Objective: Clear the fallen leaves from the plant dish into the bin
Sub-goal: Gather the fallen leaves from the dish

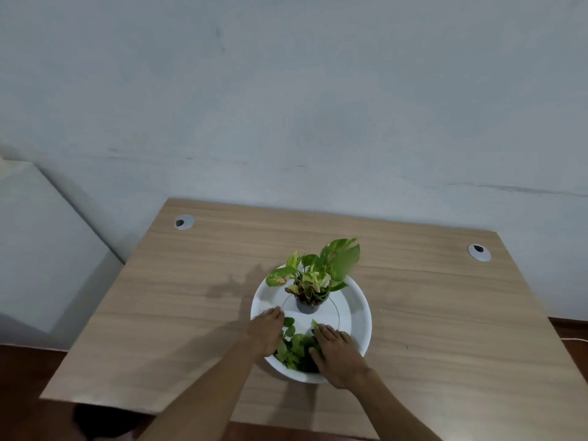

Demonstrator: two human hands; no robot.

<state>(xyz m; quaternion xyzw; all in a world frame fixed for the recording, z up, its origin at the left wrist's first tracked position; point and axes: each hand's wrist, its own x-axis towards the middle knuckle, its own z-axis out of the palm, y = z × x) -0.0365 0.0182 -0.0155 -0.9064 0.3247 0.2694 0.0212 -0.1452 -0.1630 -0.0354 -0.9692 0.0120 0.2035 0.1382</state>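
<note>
Two hands reach into a white dish [359, 308] on a wooden table [178, 281] — left hand [266, 332] and right hand [339, 353], fingers loosely spread, flank the leaves [294, 348] heaped between them.

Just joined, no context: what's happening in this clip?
A person has both hands in a white dish on a wooden desk. The left hand and right hand cup a pile of loose leaves at the near side. A small potted plant stands upright in the middle. No bin is visible.

head view, high, facing down, near desk [191, 281]
</note>
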